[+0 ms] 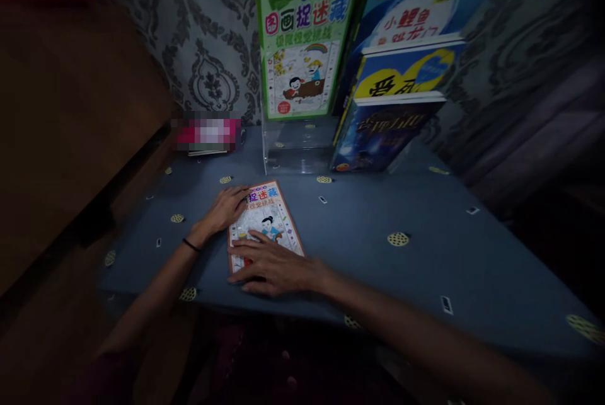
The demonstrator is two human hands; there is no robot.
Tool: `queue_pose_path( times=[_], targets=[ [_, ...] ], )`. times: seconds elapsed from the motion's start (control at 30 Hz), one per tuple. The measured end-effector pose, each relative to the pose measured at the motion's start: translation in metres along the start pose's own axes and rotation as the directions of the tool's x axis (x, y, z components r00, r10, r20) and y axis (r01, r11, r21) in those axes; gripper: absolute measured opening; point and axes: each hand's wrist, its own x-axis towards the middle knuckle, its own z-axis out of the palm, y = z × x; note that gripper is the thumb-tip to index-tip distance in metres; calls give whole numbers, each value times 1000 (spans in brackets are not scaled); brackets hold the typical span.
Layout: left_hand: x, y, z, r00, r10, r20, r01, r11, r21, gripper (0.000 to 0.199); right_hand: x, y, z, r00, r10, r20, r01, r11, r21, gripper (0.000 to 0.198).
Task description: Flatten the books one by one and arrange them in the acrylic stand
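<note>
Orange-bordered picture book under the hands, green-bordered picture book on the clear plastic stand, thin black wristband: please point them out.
Orange-bordered picture book [271, 221], head view: middle of its front cover.
Green-bordered picture book [306, 46], head view: middle of its front cover.
Thin black wristband [191, 245], head view: its upper side.

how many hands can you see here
2. The left hand, with a dark band at its wrist, rests at the upper left edge of the orange-bordered book; the right hand lies across its lower part. No others show.
</note>
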Motion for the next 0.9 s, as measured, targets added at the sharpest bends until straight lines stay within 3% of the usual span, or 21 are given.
queue_pose_path(
  times=[0.2,0.33,0.53,0.63,0.7,0.83,0.87,0.9],
  targets=[
    [37,14,10,994,112,0,-112,994,-4,41,-1,-1,-3,1000,1,-1,-1,1000,3,31],
    [55,24,13,992,123,29,-125,991,45,44,-1,-2,-4,1000,-4,-20,4,1000,2,30],
    [61,26,18,993,119,18,-120,990,68,46,2,-2,-3,999,-7,-32,8,999,46,27],
    [59,24,20,994,110,11,-111,993,28,46,3,14,-3,988,73,-136,-51,986,156,24],
    [57,24,20,995,100,17,-101,995,20,46,0,36,-6,929,239,-283,-175,956,236,27],
    [56,27,20,997,82,11,-83,994,65,45,-10,94,-18,625,552,-552,-383,833,399,36],
    [56,28,20,997,81,3,-81,994,79,45,-13,108,-20,569,587,-575,-416,809,415,38],
    [56,30,19,997,78,-4,-78,993,91,45,-16,120,-21,543,604,-583,-431,797,424,42]
  ],
)
